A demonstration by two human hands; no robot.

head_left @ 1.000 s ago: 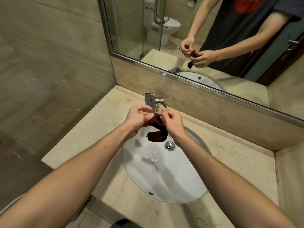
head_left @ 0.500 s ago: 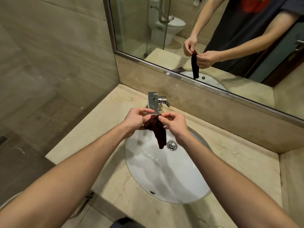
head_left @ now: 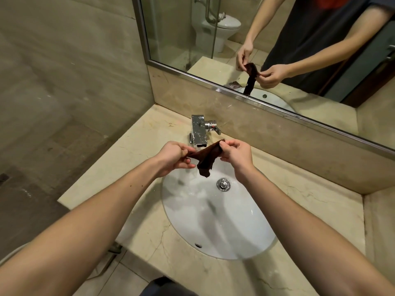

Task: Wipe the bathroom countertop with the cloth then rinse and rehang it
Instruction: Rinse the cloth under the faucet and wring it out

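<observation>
Both hands are over the back of the sink (head_left: 213,231), just in front of the tap (head_left: 199,131). The left hand (head_left: 173,157) pinches one end of the cloth (head_left: 206,158) between thumb and fingers, the rest of the fingers curled in. The right hand (head_left: 237,155) pinches the other end the same way. The dark cloth is drawn fairly taut between them, with a loose fold hanging down toward the bowl but not touching it. It sits right below the spout.

Whether water is running I cannot tell; no clear stream shows, though the bowl looks wet around the drain (head_left: 223,184). The mirror (head_left: 277,39) repeats the same grip, with a strip of cloth dangling.

As for progress, the cloth held at the tap suggests the wiping of the desk (head_left: 149,133) is over, though the stone gives no sure sign of it. The step in hand looks like the rinse, or the spreading of the cloth just after it. Left to do, by my reading: finish rinsing, probably squeeze the water out, and hang the cloth back. No hook or rail for it shows here, so where it goes cannot be told.
</observation>
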